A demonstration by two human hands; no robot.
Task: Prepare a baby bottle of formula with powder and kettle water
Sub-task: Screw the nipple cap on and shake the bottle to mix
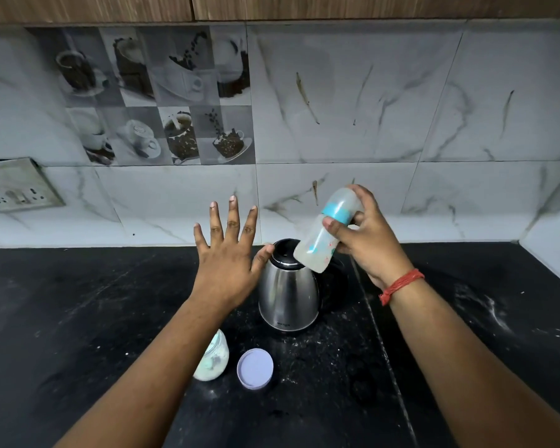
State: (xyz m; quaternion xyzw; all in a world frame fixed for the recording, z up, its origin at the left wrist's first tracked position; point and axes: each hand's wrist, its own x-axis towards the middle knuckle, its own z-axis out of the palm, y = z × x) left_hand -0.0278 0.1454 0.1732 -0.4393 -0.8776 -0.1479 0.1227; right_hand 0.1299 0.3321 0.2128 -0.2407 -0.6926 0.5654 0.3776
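Fingers (338,228) of the right hand (364,236) gripped the capped bottle (327,232), tilted above the kettle (288,286); the left hand (227,253) was spread wide, empty. The collar seemed tight; if loose, shaking could spray formula.

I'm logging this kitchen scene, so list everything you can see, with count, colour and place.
baby bottle: one, clear with teal collar, capped, tilted in the right hand above the kettle
kettle: one, steel with black top, mid counter
jar: one, clear, pale contents, partly behind left forearm
lid: one, lilac, flat on counter beside jar
socket plate: one, grey, left wall
counter: one, black, powder-flecked
left hand: fingers spread, empty
right hand: red thread at wrist
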